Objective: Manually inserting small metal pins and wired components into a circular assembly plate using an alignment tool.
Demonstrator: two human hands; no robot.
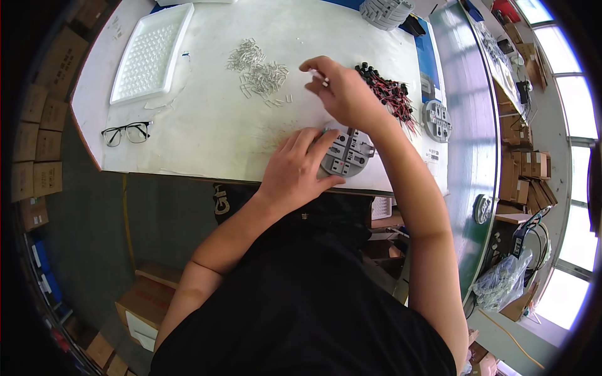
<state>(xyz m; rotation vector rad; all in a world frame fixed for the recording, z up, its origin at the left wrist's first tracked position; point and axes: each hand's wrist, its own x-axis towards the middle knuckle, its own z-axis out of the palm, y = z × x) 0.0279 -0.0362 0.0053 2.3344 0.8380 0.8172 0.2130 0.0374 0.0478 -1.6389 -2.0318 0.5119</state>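
Note:
My left hand (293, 166) is closed on the near-left rim of a round grey fixture (352, 164), which lies at the table's front edge. Dark slots and small blocks mark the fixture's top, and my fingers hide part of it. Raised beyond it, my right hand (345, 94) pinches a small whitish piece (320, 79) between thumb and fingers; its exact kind is too small to tell. To the left of that hand, small U-shaped silvery clips (263, 78) lie in a loose heap. Black round components with red and black wires (395, 95) are piled on its right side.
A white dimpled tray (150, 56) occupies the far left of the white table (207, 141), with eyeglasses (126, 133) nearer its edge. Another round grey fixture (437, 121) is at the right. Stacked grey round parts (385, 12) stand at the back.

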